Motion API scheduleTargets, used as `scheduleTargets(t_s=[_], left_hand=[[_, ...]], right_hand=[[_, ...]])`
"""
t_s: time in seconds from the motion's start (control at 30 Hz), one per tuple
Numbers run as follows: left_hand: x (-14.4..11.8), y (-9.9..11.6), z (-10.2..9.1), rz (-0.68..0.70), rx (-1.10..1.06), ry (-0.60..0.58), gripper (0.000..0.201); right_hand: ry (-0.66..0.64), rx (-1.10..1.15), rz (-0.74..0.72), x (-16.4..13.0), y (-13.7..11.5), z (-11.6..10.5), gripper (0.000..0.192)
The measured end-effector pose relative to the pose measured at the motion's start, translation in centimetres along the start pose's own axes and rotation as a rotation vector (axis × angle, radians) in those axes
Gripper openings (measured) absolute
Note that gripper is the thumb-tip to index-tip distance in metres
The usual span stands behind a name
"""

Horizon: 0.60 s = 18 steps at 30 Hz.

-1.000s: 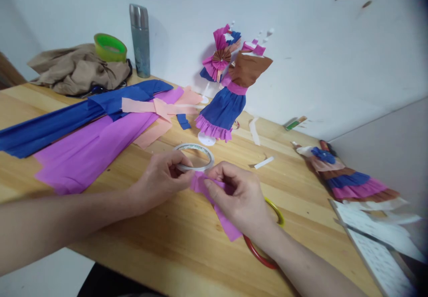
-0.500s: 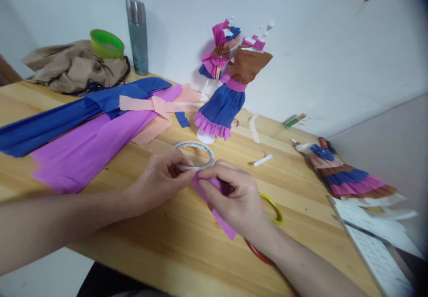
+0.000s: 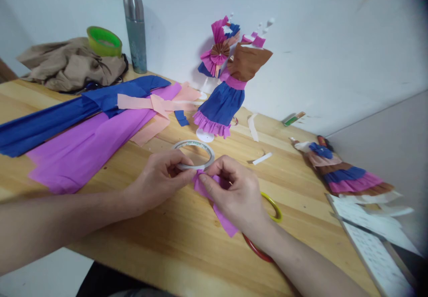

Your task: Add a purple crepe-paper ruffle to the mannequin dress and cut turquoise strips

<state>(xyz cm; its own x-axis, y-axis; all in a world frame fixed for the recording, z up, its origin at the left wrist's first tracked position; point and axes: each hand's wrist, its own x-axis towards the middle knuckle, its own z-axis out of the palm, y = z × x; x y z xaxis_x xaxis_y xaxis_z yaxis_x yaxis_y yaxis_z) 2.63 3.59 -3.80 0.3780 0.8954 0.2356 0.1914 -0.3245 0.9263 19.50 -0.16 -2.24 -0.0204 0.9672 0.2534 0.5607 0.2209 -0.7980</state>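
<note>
My left hand (image 3: 163, 174) is closed, thumb and fingers pinching the near rim of a white roll of tape (image 3: 210, 150). A purple crepe paper strip (image 3: 224, 222) hangs from my right hand (image 3: 236, 185), whose thumb and index finger pinch its upper end right beside the left fingertips. The strip's top is gathered against the tape's near edge; whether it sticks there I cannot tell. Just behind the roll, a miniature paper dress (image 3: 227, 103) with brown top, blue skirt and purple frill stands on a white round base (image 3: 204, 135).
Scissors with a yellow handle loop (image 3: 274, 208) and a red one (image 3: 256, 249) lie partly under my right forearm. To the left are blue crepe paper (image 3: 50, 117) and purple crepe paper (image 3: 83, 154). A flask (image 3: 135, 38) stands by the wall. Another paper dress (image 3: 351, 174) lies right.
My right fingers have shifted slightly at the strip's top, and more gathered purple paper shows between the hands. The left hand keeps its hold on the tape.
</note>
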Motion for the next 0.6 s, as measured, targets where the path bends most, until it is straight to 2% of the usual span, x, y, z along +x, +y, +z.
scheduleTargets(t_s=[0.33, 0.6], left_hand=[[-0.35, 0.22, -0.07, 0.040, 0.006, -0.035, 0.011], [0.22, 0.26, -0.27, -0.071, -0.159, -0.015, 0.018]], right_hand=[[-0.020, 0.010, 0.094, 0.10, 0.14, 0.00, 0.024], [-0.026, 0.072, 0.060, 0.04, -0.17, -0.46, 0.024]])
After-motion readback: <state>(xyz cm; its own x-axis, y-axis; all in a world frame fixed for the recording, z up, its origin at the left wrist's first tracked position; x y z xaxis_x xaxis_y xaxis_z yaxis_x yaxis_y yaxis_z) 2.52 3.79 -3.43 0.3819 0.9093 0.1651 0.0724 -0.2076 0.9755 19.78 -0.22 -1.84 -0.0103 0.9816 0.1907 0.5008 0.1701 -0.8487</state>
